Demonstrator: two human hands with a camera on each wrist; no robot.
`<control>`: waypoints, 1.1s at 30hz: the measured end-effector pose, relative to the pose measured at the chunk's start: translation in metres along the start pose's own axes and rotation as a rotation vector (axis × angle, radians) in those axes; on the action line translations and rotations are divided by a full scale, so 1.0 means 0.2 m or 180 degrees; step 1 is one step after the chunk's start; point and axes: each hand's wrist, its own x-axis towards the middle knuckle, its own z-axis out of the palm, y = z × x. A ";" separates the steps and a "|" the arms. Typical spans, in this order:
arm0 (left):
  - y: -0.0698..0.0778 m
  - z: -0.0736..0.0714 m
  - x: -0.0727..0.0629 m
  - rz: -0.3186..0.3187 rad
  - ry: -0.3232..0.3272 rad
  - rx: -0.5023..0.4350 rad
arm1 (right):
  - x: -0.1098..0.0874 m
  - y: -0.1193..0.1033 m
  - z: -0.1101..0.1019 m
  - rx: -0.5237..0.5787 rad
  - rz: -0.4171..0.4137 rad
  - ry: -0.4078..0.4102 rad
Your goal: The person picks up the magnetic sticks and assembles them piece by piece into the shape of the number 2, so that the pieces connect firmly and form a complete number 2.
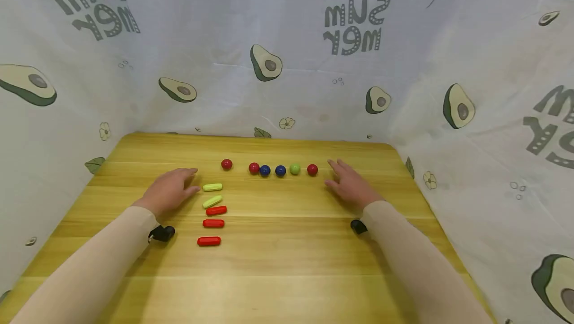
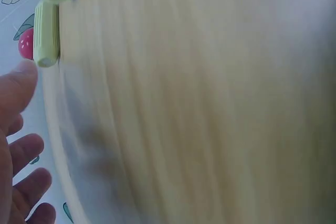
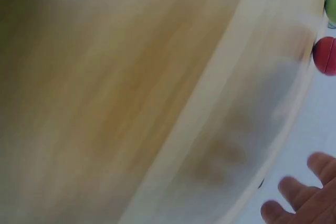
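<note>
My left hand (image 1: 169, 192) is held with fingers loosely extended and nothing in it, just left of two pale green ribbed sticks, the upper stick (image 1: 213, 187) and the tilted lower stick (image 1: 213, 202). Below those lie three short red sticks: a top one (image 1: 216, 211), a middle one (image 1: 213, 223) and a bottom one (image 1: 209, 241). My right hand (image 1: 352, 184), also holding nothing, has its fingers spread near a red ball (image 1: 312, 170) at the right end of a row. Leftward from that ball come a green ball (image 1: 295, 169), two blue balls (image 1: 280, 171) and two more red balls (image 1: 226, 164).
The wooden table (image 1: 287, 264) has rounded far corners. A white curtain (image 1: 314, 94) printed with avocados and mirrored lettering hangs behind and along both sides. A black wrist camera (image 1: 162, 233) sits at the left cuff, another camera (image 1: 358, 227) at the right.
</note>
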 end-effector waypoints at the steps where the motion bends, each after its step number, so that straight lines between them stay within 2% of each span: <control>1: 0.00 0.00 0.00 0.0007 -0.0019 -0.0031 | 0.01 -0.01 0.00 0.0065 -0.0020 -0.0026; 8: 0.02 0.03 0.03 0.0046 -0.0079 -0.0322 | 0.10 -0.07 0.01 0.0218 -0.0080 -0.0011; 15: 0.04 0.05 0.06 0.0027 -0.0132 -0.0372 | 0.19 -0.11 0.04 0.0408 -0.0017 -0.0021; 21: 0.05 0.05 0.07 0.0045 -0.0136 -0.0434 | 0.21 -0.13 0.06 0.0567 0.0112 0.0019; 27: 0.05 0.07 0.08 0.0111 -0.0067 -0.0374 | 0.21 -0.14 0.07 0.0704 0.0210 0.0031; 33: 0.04 0.08 0.08 0.0143 -0.0017 -0.0292 | 0.22 -0.15 0.08 0.0677 0.0228 0.0031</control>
